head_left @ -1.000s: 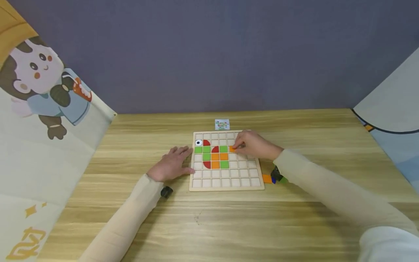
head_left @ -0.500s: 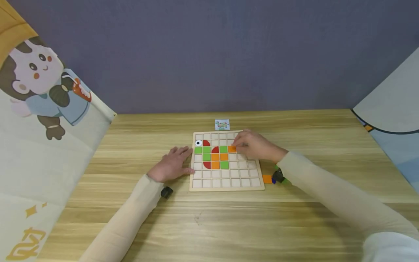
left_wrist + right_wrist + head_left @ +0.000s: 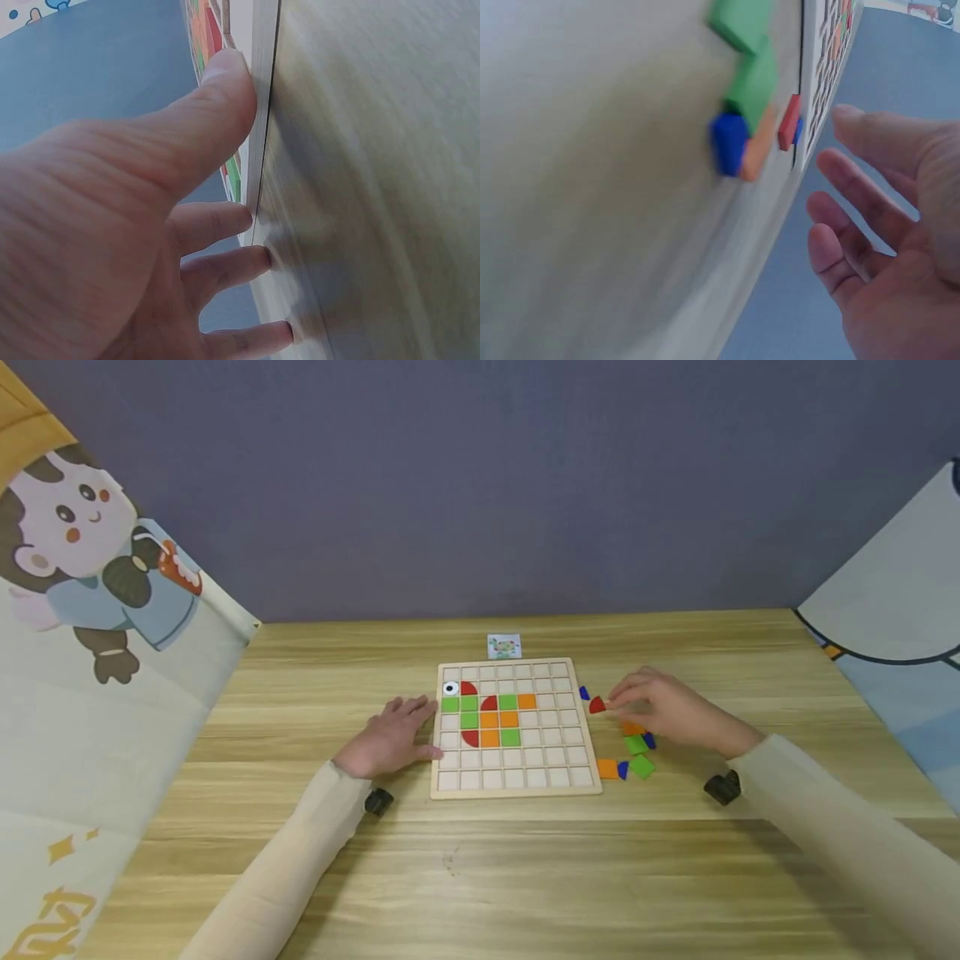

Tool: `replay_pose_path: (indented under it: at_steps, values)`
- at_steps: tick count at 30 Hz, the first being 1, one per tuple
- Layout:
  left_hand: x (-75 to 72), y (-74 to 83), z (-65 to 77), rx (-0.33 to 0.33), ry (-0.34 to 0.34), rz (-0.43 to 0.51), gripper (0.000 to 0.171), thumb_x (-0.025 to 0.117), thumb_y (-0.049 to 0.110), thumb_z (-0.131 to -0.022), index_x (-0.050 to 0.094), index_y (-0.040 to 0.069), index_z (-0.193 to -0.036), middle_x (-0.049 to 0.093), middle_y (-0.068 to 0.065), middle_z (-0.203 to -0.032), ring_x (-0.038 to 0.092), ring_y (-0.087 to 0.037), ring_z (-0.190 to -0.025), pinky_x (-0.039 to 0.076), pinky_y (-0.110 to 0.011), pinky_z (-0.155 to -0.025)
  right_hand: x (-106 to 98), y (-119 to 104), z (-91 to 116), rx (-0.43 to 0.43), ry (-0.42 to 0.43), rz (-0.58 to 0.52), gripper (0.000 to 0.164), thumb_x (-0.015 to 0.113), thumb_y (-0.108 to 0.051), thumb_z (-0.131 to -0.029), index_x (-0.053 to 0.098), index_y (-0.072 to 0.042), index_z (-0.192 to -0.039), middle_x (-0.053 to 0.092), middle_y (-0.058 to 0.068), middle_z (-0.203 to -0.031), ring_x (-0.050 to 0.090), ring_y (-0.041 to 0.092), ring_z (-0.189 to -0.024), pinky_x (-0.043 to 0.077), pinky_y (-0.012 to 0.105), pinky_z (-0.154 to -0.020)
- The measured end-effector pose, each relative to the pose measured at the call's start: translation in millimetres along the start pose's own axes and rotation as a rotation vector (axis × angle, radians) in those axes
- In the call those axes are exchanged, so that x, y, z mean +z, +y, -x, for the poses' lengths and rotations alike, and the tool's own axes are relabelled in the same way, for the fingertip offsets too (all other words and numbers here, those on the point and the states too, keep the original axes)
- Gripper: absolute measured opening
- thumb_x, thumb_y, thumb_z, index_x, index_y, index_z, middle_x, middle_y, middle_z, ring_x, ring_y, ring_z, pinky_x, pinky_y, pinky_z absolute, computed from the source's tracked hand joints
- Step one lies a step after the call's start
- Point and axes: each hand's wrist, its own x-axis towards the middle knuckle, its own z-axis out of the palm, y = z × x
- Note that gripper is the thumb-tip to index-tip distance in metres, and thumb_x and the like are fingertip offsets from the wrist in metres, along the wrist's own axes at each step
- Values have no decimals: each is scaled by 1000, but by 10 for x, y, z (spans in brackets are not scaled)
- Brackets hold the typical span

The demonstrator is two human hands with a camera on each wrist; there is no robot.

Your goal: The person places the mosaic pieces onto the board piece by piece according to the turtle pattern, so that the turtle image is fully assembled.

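A wooden grid board [image 3: 551,756] lies on the table, its upper left cells filled with green, orange and red tiles. A round eye piece [image 3: 451,688] sits in one corner area. My left hand [image 3: 390,739] rests at the board's left edge; in the left wrist view its thumb touches the rim and the fingers are spread. To the right of the board, my right hand [image 3: 667,710] reaches toward a red quarter-round tile [image 3: 597,705]. In the right wrist view its thumb and fingers stand apart with nothing between them, and the red tile lies on the table.
Beside the board's right edge lie loose tiles: a blue one [image 3: 584,693], an orange square [image 3: 608,768], green squares [image 3: 642,767] and another blue one [image 3: 649,741]. A small picture card [image 3: 504,647] lies behind the board. A dark panel [image 3: 480,485] rises behind the table.
My right hand has left the orange tile, which now sits in its cell beside the green one, and has moved right to the loose tiles. The left hand stays at the board.
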Motion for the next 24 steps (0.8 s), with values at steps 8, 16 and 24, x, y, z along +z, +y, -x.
replay_pose_path:
  at_steps: [8, 16, 24]
  values:
    - [-8, 1, 4, 2, -2, -7, 84, 61, 49, -87, 23, 10, -151, 15, -13, -155, 12, -47, -137, 20, -68, -100, 75, 43, 405, -51, 49, 73, 19, 79, -6, -76, 76, -14, -93, 62, -9, -95, 54, 11, -89, 51, 32, -73]
    - [-4, -10, 7, 1, -4, -2, 84, 61, 49, -87, 23, 10, -151, 15, -13, -156, 12, -47, -137, 20, -68, -101, 110, 52, 413, 13, 13, 58, 28, 79, -10, -77, 73, -11, -104, 59, -1, -108, 52, 17, -100, 49, 40, -82]
    - [-8, 7, 15, 2, 0, 2, 84, 61, 49, -87, 23, 10, -151, 15, -12, -155, 12, -47, -137, 20, -68, -101, 121, 0, 412, -18, -4, 29, 22, 80, -7, -75, 75, -15, -95, 60, -3, -104, 52, 15, -96, 50, 37, -79]
